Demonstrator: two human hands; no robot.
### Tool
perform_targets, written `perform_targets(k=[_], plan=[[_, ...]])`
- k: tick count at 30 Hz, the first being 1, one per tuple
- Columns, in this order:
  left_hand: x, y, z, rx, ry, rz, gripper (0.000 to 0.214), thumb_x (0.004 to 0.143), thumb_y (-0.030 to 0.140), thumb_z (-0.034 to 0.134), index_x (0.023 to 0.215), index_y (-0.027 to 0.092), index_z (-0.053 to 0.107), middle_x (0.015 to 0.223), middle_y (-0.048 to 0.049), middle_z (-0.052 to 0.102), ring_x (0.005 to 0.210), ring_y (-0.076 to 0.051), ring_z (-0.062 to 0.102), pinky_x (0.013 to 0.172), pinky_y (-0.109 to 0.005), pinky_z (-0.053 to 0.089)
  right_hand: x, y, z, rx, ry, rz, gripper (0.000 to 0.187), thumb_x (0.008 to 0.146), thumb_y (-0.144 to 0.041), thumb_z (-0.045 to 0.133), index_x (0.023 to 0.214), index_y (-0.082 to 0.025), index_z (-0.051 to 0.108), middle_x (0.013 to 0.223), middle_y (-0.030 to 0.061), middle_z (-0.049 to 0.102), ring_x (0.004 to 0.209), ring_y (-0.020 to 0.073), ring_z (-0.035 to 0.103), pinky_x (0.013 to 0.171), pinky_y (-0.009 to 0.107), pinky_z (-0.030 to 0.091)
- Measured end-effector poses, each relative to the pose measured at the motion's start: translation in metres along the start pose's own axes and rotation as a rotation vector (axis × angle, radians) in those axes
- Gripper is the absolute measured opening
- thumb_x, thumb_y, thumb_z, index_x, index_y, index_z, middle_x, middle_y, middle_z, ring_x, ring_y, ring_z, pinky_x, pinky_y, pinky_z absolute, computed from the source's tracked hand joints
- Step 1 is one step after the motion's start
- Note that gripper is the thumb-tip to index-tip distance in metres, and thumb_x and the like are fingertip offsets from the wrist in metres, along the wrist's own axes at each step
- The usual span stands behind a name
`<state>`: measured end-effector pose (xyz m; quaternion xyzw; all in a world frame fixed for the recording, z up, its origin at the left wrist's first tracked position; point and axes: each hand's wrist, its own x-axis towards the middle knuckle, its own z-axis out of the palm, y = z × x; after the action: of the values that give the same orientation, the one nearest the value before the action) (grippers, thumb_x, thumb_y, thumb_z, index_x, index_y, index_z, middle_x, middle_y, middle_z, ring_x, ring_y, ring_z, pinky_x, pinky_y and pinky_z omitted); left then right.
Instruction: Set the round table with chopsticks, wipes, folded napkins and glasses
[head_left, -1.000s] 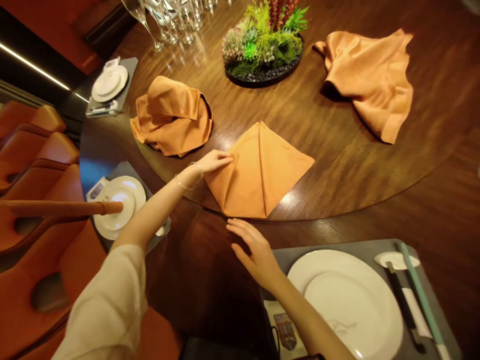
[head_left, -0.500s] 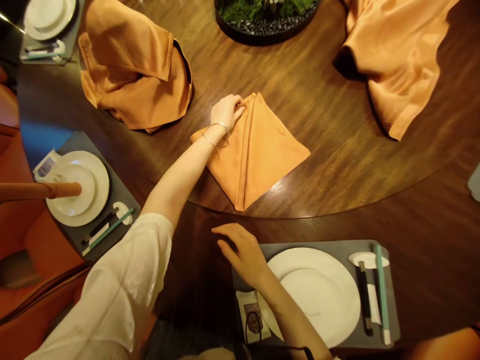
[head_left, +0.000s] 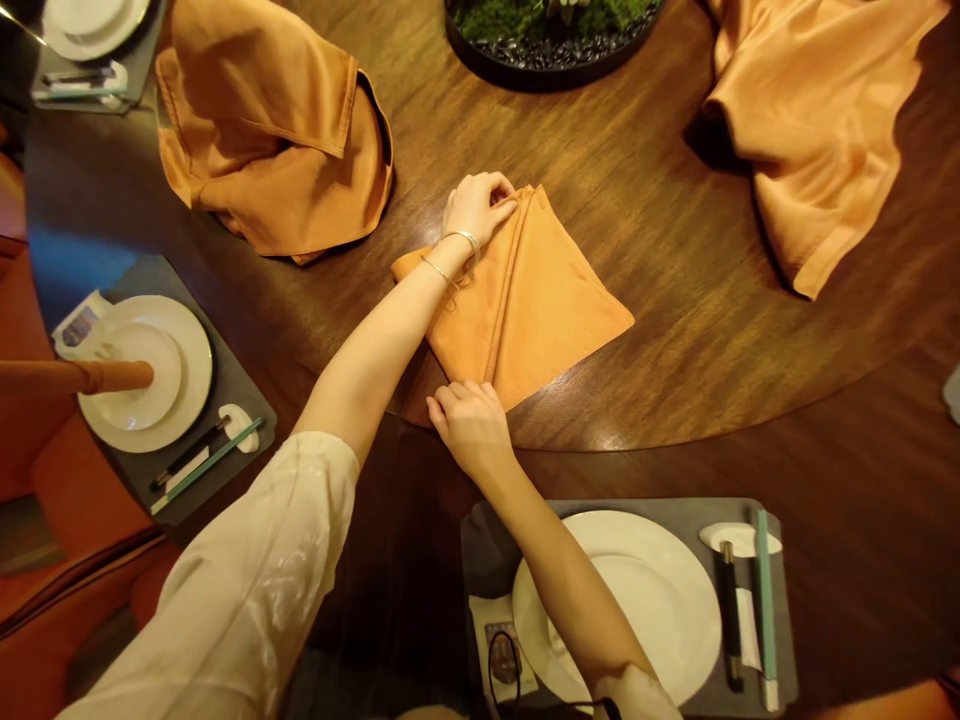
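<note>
An orange cloth napkin point(head_left: 559, 300) lies folded on the round wooden turntable, with a pleat running down its middle. My left hand point(head_left: 480, 208), with bracelets at the wrist, pinches the napkin's far tip. At the near tip, my right hand point(head_left: 471, 425) has its fingers curled over the cloth's edge; the hand covers that corner. A loosely bunched orange napkin point(head_left: 277, 140) rests to the left, and a draped orange napkin point(head_left: 817, 130) lies at the right.
A dark round planter point(head_left: 555, 70) with moss and black pebbles stands at the back. Below my right arm is a white plate point(head_left: 675, 620) on a grey placemat point(head_left: 776, 640), with chopsticks point(head_left: 766, 590) beside it. Another place setting has a plate point(head_left: 196, 370) pierced from view by a rolled orange napkin point(head_left: 82, 377).
My right hand has moved up and forward from above the table edge onto the napkin's near tip, its fingers closing. My left hand stays at the far tip; the view shifted slightly.
</note>
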<state>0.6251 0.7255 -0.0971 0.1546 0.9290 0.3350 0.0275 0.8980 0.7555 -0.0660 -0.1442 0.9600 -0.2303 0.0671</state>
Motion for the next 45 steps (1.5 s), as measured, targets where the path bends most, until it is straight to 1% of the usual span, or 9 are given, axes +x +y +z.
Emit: perform_targets(k=[6,10,13,18,26,32,37,41,45], plan=[[0.007,0.014,0.003,0.068,0.025,-0.072,0.009,0.084,0.021,0.064,0.092,0.016,0.066,0.098,-0.0058,0.061,0.113,-0.026,0.056,0.098,-0.049,0.041,0.005,0.001,0.000,-0.009,-0.051,-0.012,0.032,0.100,-0.033,0.041,0.082,-0.019,0.064,0.082,0.0063,0.067,0.086,0.0203,0.056,0.077,0.034,0.033],[-0.031,0.016,-0.009,-0.058,0.117,0.097,0.029,0.081,0.012,0.064,0.109,0.017,0.063,0.119,-0.0080,0.058,0.122,-0.026,0.049,0.106,-0.047,0.040,0.009,0.001,0.009,-0.022,-0.096,0.027,0.030,0.100,-0.030,0.041,0.087,-0.018,0.065,0.086,0.0094,0.066,0.090,0.0225,0.055,0.078,0.036,0.035],[-0.099,0.013,-0.031,-0.357,-0.158,0.143,0.025,0.092,0.023,0.051,0.116,0.021,0.060,0.121,-0.0074,0.062,0.119,-0.022,0.055,0.104,-0.043,0.044,0.007,0.000,0.015,-0.021,-0.078,0.039,0.029,0.099,-0.028,0.041,0.088,-0.017,0.066,0.088,0.0109,0.064,0.092,0.0237,0.054,0.078,0.037,0.036],[-0.171,-0.018,-0.058,-0.831,-0.639,-0.241,0.050,0.101,0.039,0.017,0.134,0.020,0.050,0.133,-0.0120,0.060,0.121,-0.024,0.059,0.093,-0.043,0.052,0.000,0.000,0.025,-0.031,-0.030,0.056,0.025,0.098,-0.024,0.043,0.090,-0.017,0.065,0.091,0.0123,0.061,0.093,0.0253,0.051,0.079,0.038,0.036],[-0.131,-0.047,-0.084,-0.448,-0.200,-0.102,0.043,0.096,0.040,0.036,0.132,0.022,0.050,0.126,-0.0104,0.063,0.117,-0.021,0.060,0.094,-0.038,0.050,-0.003,0.004,0.006,0.055,-0.027,0.004,0.024,0.097,-0.024,0.043,0.086,-0.018,0.064,0.090,0.0091,0.064,0.090,0.0225,0.054,0.079,0.035,0.041],[-0.182,-0.045,-0.101,0.153,-0.418,0.383,0.030,0.089,0.020,0.049,0.114,0.025,0.064,0.121,-0.0087,0.065,0.121,-0.024,0.054,0.106,-0.046,0.039,-0.049,0.113,-0.054,-0.153,0.271,0.052,0.029,0.094,-0.017,0.043,0.115,-0.022,0.062,0.119,0.0116,0.063,0.116,0.0252,0.053,0.098,0.045,0.039],[-0.171,-0.057,-0.088,0.260,-0.489,0.573,0.035,0.096,0.019,0.036,0.111,0.028,0.066,0.115,-0.0071,0.067,0.115,-0.020,0.056,0.103,-0.042,0.041,-0.039,0.178,-0.064,-0.238,0.125,-0.090,0.033,0.096,-0.016,0.042,0.120,-0.026,0.061,0.129,0.0086,0.061,0.128,0.0222,0.048,0.105,0.046,0.037],[-0.165,-0.058,-0.078,0.195,-0.405,0.478,0.030,0.097,0.027,0.039,0.103,0.025,0.068,0.107,-0.0075,0.069,0.105,-0.019,0.060,0.096,-0.036,0.045,-0.021,0.181,-0.057,-0.132,0.139,-0.085,0.028,0.097,-0.025,0.043,0.108,-0.023,0.068,0.117,0.0090,0.068,0.117,0.0221,0.058,0.099,0.041,0.043],[-0.175,-0.052,-0.077,0.024,-0.260,0.160,0.029,0.094,0.034,0.044,0.102,0.019,0.068,0.096,-0.0050,0.070,0.088,-0.018,0.063,0.085,-0.030,0.047,-0.020,0.171,-0.048,0.024,0.338,0.193,0.033,0.095,-0.035,0.043,0.099,-0.019,0.071,0.098,0.0109,0.073,0.090,0.0232,0.067,0.080,0.034,0.049]])
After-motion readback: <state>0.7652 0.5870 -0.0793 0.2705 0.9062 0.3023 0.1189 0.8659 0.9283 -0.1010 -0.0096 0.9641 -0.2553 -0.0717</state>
